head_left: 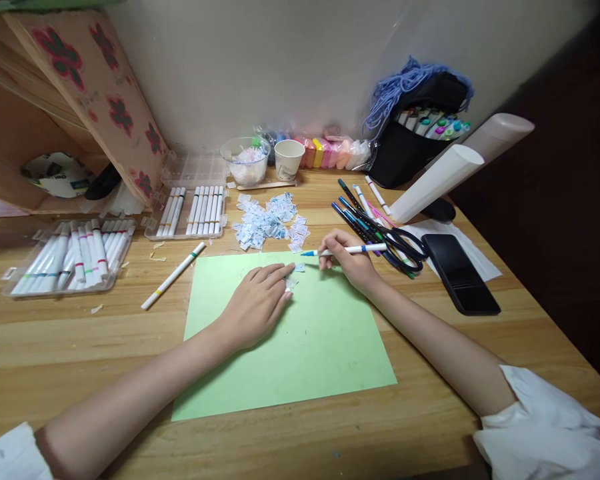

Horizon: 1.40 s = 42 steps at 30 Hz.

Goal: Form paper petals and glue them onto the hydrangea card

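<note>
In my right hand (pixel 347 261) is a white marker (pixel 357 249) with a blue band, its blue tip pointing left above the green sheet (pixel 290 353). My left hand (pixel 257 303) lies on that sheet, palm down with the fingers stretched out. Beside its fingertips sit a few small paper scraps (pixel 299 268), one just below the marker's tip. I cannot tell whether the left fingertips press on one. Beyond the sheet's far edge spreads a pile of blue-tinted paper scraps (pixel 263 223).
Marker cases (pixel 75 257) stand at left, with a loose marker (pixel 173 275) nearer the sheet. Behind are a plastic bowl (pixel 250 160) and paper cup (pixel 289 160). Scissors (pixel 405 247), pens (pixel 353 217), a phone (pixel 460 273), white tubes (pixel 437 183) and a black pen holder (pixel 410 143) occupy the right.
</note>
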{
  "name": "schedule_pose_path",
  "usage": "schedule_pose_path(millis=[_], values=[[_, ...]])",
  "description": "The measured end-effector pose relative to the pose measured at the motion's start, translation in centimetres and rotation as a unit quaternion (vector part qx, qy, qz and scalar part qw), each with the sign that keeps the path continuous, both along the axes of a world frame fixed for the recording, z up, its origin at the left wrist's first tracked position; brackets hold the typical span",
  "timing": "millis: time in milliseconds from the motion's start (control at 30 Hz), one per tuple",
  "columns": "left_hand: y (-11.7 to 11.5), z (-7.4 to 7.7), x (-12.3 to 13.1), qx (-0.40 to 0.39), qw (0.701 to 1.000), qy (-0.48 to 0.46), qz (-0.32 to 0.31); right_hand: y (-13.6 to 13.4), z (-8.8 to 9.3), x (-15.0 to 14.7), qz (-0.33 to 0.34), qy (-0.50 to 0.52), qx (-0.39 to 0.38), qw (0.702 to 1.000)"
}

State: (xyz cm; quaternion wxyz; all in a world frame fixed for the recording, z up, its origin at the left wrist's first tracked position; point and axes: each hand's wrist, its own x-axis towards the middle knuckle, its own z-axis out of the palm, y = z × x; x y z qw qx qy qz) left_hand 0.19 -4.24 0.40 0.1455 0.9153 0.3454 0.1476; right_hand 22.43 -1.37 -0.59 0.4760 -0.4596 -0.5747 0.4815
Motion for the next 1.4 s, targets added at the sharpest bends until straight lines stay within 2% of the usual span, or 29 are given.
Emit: schedule_pose_path(millis=[100,200,267,333,433,600,667,767,1067,1233,1400], values=[[0.1,0.1,-0.3,0.006,0.997,-0.063,0.054,-0.6,0.1,0.0,0.044,-0.020,0.028,0.998],[0.3,0.3,-0.5,0.007,0.987,-0.116,0.114,-1.1,0.1,-0.1,0.094,-0.159,0.080,0.980],[0.3,0.4,-0.6,0.000,0.985,-0.124,0.123,-1.2,0.1,-0.3,0.101,-0.244,0.120,0.957],[0.2,0.4,-0.7,-0.003,0.986,-0.124,0.115,-1.2,0.2,-0.5,0.084,-0.288,0.134,0.945],[0.1,0.4,-0.6,0.003,0.988,-0.128,0.081,-1.2,0.3,-0.7,0.057,-0.299,0.155,0.940],[-0.1,0.4,-0.5,0.012,0.995,-0.104,0.004,-1.2,-0.1,-0.7,0.124,-0.303,0.249,0.912],[-0.1,0.3,-0.5,0.008,0.996,-0.089,-0.010,-1.3,-0.3,-0.7,0.126,-0.317,0.264,0.902],[-0.1,0.3,-0.5,0.010,0.997,-0.081,-0.010,-1.3,-0.3,-0.8,0.108,-0.312,0.246,0.911],[-0.2,0.0,-0.4,0.019,0.998,-0.066,-0.009,-2.2,0.7,-2.3,0.117,-0.263,0.076,0.955],[-0.1,0.2,-0.5,0.024,0.997,-0.071,-0.008,-2.0,0.5,-2.2,0.082,-0.206,0.039,0.974],[-0.1,0.4,-0.4,0.027,0.997,-0.074,-0.014,-1.7,0.2,-1.9,0.044,-0.207,0.037,0.977]])
